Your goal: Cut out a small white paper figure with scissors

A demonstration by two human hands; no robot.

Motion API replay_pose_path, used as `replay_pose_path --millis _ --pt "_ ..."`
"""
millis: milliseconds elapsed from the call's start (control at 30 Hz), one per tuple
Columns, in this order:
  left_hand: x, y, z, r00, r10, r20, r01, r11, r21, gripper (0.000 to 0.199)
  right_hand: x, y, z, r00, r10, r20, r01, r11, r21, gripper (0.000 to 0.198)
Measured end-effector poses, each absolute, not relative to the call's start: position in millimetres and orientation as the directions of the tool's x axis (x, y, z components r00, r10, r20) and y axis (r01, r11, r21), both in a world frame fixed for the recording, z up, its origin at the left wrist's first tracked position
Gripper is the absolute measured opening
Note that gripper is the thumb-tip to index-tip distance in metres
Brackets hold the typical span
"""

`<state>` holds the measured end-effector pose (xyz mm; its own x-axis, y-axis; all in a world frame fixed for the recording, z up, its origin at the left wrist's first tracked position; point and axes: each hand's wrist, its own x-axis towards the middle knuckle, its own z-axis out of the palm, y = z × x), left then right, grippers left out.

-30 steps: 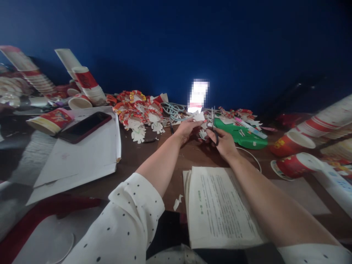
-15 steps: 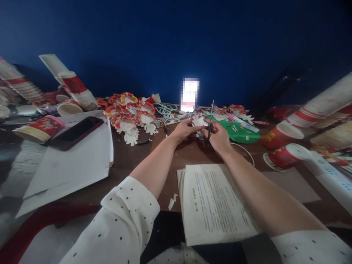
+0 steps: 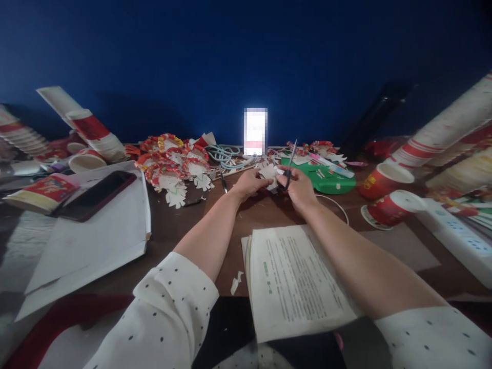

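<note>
My left hand (image 3: 249,185) is closed on the edge of a white paper cutout (image 3: 269,174) with a jagged outline. In my right hand (image 3: 300,187), what appears to be a pair of scissors (image 3: 292,161) points its metal blades up and away from me. The dark handle is partly covered by my fingers. A small white piece of paper shows near the right fingertips, beside the cutout. Both hands are close together above the brown table. Left of them lie red-and-white paper crafts (image 3: 172,164) with similar cut shapes.
A lit phone (image 3: 255,130) stands at the back. Printed sheets (image 3: 295,277) lie in front of me. A green piece (image 3: 330,177) with pens is to the right, near red cups (image 3: 386,179) and a power strip (image 3: 457,238). A dark phone (image 3: 98,195) rests on white paper at left.
The view has turned slightly right, so everything sits a little farther left. My fingers have shifted on the cutout, which now shows more of its surface. The scissors remain in my right hand.
</note>
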<state>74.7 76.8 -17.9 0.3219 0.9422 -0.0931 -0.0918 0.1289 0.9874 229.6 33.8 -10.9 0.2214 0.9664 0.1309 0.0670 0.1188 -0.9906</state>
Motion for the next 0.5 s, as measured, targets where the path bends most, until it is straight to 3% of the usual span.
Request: replay_pose_path --millis 267,500 --pt "73.1 79.1 -21.0 0.359 0.930 -0.075 -0.018 0.088 0.996 0.027 228.4 33.5 -9.9 0.254 0.965 0.071 -0.019 0.078 -0.997 0.052" --pt "72.5 76.1 -18.5 0.351 0.932 -0.093 -0.030 0.110 0.993 0.029 234.9 35.9 -10.8 0.194 0.959 0.208 0.139 0.183 -0.973 0.046"
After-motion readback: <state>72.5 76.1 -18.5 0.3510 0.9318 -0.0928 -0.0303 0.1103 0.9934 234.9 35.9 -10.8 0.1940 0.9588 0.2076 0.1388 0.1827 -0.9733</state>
